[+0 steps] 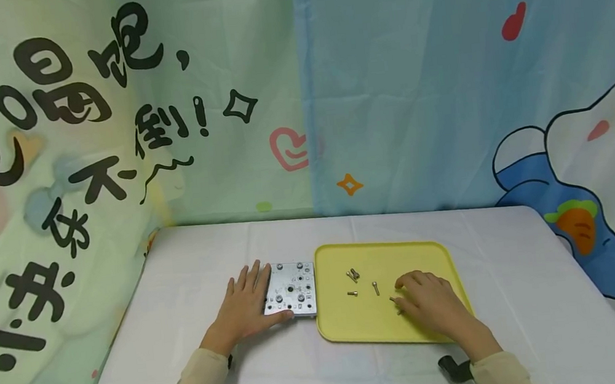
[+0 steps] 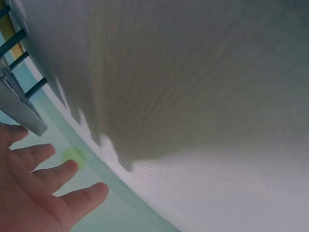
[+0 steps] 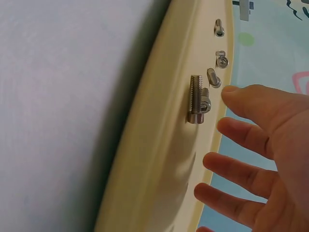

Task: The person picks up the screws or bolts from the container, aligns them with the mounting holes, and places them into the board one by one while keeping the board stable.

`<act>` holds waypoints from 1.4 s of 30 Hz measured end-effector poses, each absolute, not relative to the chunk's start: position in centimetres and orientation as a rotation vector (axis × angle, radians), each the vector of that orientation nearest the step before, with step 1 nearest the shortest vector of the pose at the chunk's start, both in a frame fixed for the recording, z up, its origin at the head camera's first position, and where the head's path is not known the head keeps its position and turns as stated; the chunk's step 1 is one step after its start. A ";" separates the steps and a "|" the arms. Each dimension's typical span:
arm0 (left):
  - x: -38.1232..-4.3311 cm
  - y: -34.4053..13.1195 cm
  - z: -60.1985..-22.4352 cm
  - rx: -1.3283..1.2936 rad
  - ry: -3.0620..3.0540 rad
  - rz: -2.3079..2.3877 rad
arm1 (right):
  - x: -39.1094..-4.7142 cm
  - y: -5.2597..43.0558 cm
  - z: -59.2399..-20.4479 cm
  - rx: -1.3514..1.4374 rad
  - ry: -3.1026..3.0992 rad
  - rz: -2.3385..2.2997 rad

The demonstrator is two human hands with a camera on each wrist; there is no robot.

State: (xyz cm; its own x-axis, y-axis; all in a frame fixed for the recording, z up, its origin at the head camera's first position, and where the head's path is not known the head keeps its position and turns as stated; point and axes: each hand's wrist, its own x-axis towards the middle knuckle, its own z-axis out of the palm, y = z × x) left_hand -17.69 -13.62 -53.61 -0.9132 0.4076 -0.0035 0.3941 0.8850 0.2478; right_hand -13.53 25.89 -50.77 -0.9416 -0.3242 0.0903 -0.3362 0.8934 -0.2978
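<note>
A silver metal plate [image 1: 291, 289] with several holes and screw heads lies left of the tray. My left hand [image 1: 248, 303] rests against its left side, fingers spread and straight, the thumb along the front edge. In the left wrist view, dark threaded screw shanks [image 2: 36, 87] jut from the plate [image 2: 21, 108]. Over the right part of the yellow tray [image 1: 354, 329] hovers my right hand [image 1: 429, 301], fingers loosely bent and apart. Just beside its fingertips lie socket-head screws [image 3: 195, 99]. The right wrist view shows nothing between the fingers.
More loose screws [image 1: 353, 274] lie on the tray's left half, with a single screw [image 1: 375, 288] near its middle. A white cloth [image 1: 325, 376] covers the table. A printed curtain [image 1: 386, 85] hangs behind it. A black wrist device [image 1: 454, 369] sits at my right sleeve.
</note>
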 end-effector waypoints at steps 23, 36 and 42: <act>-17.8 -13.4 -53.5 0.546 2.909 0.383 | -13.8 25.4 -51.6 0.502 -3.033 0.364; -17.8 -13.5 -53.5 0.529 2.895 0.380 | -14.1 25.3 -52.0 0.502 -3.033 0.395; -17.8 -13.6 -53.5 0.525 2.897 0.390 | -14.3 24.9 -51.7 0.518 -2.992 0.410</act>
State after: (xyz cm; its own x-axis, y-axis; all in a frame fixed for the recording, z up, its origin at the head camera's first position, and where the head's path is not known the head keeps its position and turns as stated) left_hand -17.78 -13.57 -53.51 -0.9233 0.3648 -0.1204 0.3200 0.9038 0.2842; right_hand -14.31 24.87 -51.67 -0.9400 -0.3191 0.1210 -0.3398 0.9073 -0.2477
